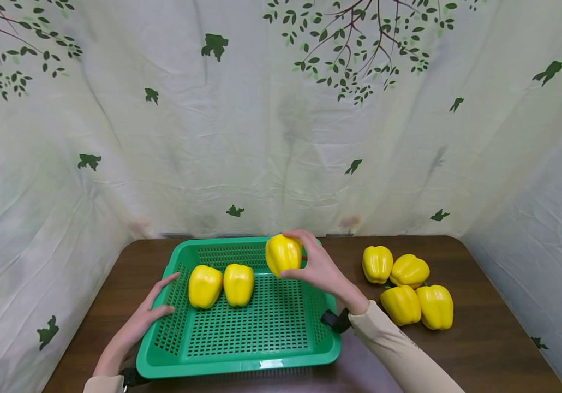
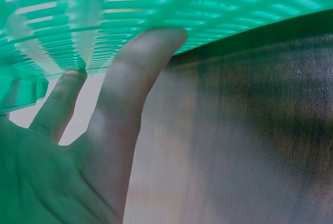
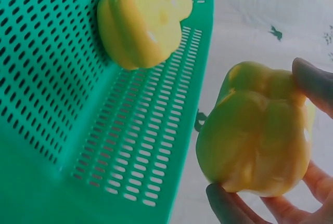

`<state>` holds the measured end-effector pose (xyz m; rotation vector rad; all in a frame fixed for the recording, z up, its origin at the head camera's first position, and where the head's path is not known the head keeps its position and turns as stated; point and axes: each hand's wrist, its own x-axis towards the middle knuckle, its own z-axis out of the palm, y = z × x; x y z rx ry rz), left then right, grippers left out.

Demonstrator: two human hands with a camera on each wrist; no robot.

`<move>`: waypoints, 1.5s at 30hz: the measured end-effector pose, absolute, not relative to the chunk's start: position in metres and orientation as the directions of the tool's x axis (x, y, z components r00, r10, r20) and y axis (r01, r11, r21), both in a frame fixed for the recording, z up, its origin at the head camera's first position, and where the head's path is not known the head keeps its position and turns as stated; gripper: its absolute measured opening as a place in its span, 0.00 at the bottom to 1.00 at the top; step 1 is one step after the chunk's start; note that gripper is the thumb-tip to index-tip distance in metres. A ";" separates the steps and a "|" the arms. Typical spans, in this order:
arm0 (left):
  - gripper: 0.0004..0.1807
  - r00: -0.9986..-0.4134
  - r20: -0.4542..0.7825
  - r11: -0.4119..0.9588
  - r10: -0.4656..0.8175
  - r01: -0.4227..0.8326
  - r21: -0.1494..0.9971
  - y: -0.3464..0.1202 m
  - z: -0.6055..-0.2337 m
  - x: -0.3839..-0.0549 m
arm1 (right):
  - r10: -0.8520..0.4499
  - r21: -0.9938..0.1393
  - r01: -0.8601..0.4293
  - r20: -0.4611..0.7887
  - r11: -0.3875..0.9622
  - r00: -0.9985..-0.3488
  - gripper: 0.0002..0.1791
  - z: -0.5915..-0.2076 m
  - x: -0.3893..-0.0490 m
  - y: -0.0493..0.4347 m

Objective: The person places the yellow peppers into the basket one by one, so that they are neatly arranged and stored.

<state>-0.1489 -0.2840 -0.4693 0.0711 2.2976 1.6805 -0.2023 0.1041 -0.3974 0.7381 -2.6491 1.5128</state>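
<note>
My right hand (image 1: 324,268) grips a yellow bell pepper (image 1: 281,254) between thumb and fingers, above the far right part of a green plastic basket (image 1: 241,367). The right wrist view shows the held bell pepper (image 3: 255,135) from its lobed end, apart from the basket wall. Two more yellow bell peppers, a left one (image 1: 205,287) and a right one (image 1: 239,285), lie side by side in the basket's left half. At the basket's left side is my left hand (image 1: 138,322), fingers extended. In the left wrist view its fingertips touch the slotted wall (image 2: 208,11).
Several yellow bell peppers (image 1: 408,271) sit in a cluster on the brown wooden table (image 1: 487,349), right of the basket. A pale curtain (image 1: 281,136) with leaf prints hangs behind the table and along its sides.
</note>
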 end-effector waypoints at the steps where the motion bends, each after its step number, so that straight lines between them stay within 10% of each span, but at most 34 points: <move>1: 0.37 -0.956 -0.205 0.317 0.210 -0.132 0.939 -0.284 -0.469 -0.149 | -0.395 -0.811 -0.400 0.231 0.426 -0.889 0.40 -0.398 -0.202 0.102; 45: 0.37 -0.958 -0.201 0.324 0.206 -0.127 0.938 -0.284 -0.471 -0.150 | -0.319 -0.827 -0.257 0.099 0.501 -0.942 0.41 -0.449 -0.213 0.050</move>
